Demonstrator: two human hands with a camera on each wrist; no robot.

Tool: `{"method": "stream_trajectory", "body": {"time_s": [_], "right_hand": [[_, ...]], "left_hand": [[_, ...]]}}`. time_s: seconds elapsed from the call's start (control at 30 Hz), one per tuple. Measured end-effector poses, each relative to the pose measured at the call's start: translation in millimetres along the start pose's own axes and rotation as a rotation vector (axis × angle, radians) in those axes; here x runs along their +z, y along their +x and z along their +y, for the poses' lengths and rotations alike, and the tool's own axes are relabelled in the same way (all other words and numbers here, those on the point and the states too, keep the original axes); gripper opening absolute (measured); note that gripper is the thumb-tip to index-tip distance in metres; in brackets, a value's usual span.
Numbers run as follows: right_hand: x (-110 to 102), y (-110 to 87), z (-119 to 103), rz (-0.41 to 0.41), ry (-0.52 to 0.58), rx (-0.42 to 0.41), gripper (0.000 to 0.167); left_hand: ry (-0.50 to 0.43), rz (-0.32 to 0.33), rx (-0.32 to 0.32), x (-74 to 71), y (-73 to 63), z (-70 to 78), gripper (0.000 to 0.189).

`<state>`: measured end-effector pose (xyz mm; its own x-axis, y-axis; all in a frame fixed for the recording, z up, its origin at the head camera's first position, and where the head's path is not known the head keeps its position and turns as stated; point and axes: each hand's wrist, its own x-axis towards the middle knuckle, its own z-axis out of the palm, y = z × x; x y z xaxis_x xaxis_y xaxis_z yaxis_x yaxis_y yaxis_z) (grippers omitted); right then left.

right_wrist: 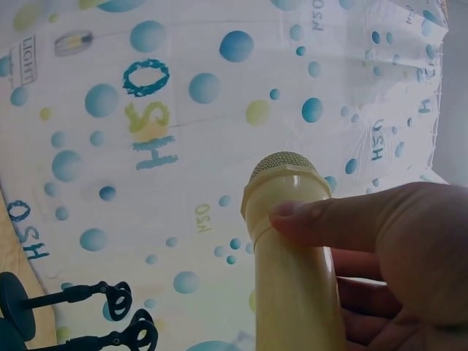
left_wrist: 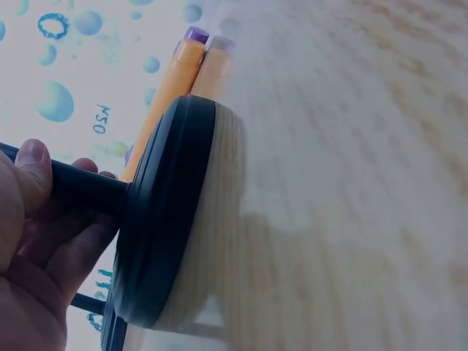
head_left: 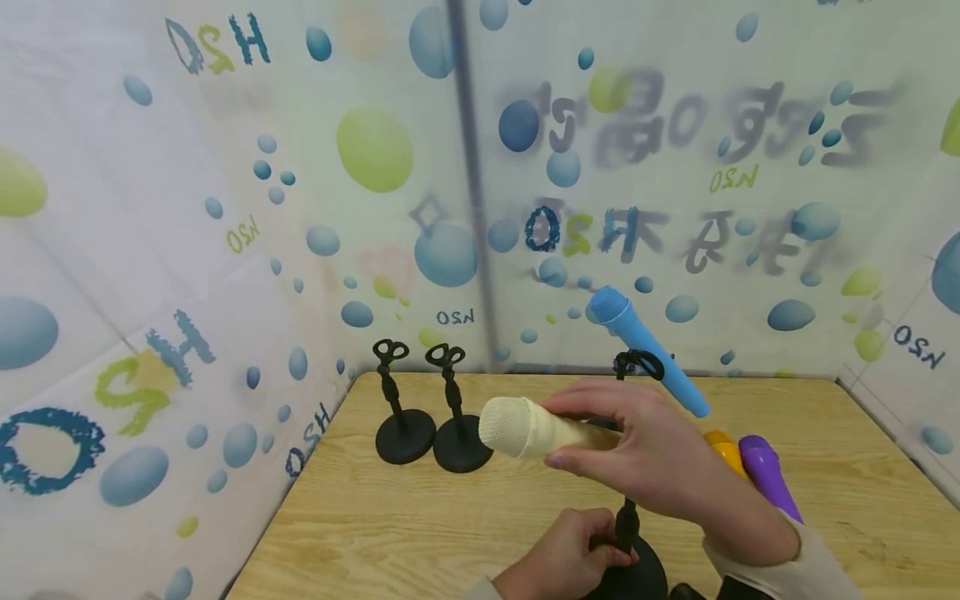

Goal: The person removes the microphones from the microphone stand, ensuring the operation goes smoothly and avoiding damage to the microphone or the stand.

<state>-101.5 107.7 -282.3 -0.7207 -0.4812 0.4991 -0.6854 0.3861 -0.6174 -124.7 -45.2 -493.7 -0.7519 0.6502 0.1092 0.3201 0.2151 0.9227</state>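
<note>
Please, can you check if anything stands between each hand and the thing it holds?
Nothing visible does: the right hand grips the cream microphone directly, thumb against its body, and the left hand grips the black stand directly by its post.

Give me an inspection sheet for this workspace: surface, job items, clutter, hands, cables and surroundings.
Surface: pale wood-grain table.
Job's things: cream microphone, held; black stand, held; two other black stands, upright, back left; blue microphone, tilted, its support unclear; orange microphone and purple microphone, at the right.
Clutter: nothing seen.
Left hand: grips the black stand's stem.
Right hand: grips the cream microphone.
Cables: nothing seen.
Surroundings: curtain printed with bubbles and "H2O".
</note>
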Motion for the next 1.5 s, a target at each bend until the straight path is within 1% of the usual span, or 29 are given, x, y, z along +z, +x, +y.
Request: {"method": "stream_trajectory", "body": {"time_s": [0.17, 0.4, 0.7, 0.9, 1.13, 1.37, 1.5], "right_hand": [[0.8, 1.1, -1.1, -0.011, 0.0, 0.014, 0.039], [2.6, 2.6, -3.5, -0.02, 0.02, 0.024, 0.039], [3.6, 5.6, -6.7, -0.023, 0.019, -0.018, 0.038], [4.5, 7.1, -8.1, -0.041, 0.043, -0.014, 0.038], [6.3, 8.4, -9.4, -0.035, 0.041, -0.023, 0.037], [8.1, 11.4, -11.4, -0.024, 0.032, -0.083, 0.036], [8.7, 12.9, -12.5, -0.032, 0.057, -0.089, 0.036]], "left_hand": [[-0.017, 0.002, 0.011, 0.5, -1.1, 0.1, 0.008], [-0.049, -0.004, -0.016, 0.4, -1.9, 1.1, 0.009], [-0.025, 0.004, -0.009, 0.9, -1.5, 1.6, 0.008], [-0.014, 0.014, -0.007, 1.4, -1.6, 0.5, 0.008], [-0.015, 0.021, -0.012, 1.8, -2.0, -0.4, 0.008], [-0.025, 0.017, -0.008, 1.3, -2.4, -0.6, 0.007], [-0.021, 0.016, -0.013, 0.7, -2.7, 0.1, 0.007]]}}
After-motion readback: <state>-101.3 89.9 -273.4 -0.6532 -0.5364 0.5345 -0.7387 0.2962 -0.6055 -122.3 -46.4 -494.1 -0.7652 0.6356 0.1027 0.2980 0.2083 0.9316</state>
